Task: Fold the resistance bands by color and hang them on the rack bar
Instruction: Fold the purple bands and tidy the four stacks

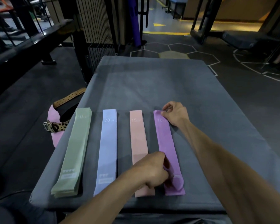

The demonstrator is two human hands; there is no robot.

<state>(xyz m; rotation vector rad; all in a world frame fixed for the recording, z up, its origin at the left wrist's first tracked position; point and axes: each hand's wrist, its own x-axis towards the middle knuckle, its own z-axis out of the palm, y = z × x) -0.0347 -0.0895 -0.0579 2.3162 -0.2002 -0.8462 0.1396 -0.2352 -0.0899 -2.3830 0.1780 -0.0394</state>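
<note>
The purple band lies rightmost in the row on the grey mat, near its front edge. The right hand pinches its far end and the left hand grips its near end. To fold cleanly, I'd bring the far end straight back onto the near one, edges matched.

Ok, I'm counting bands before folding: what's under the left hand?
The left hand covers the near part of the pink band and grips the purple band near its near end. Anything else beneath the hand is hidden.
</note>
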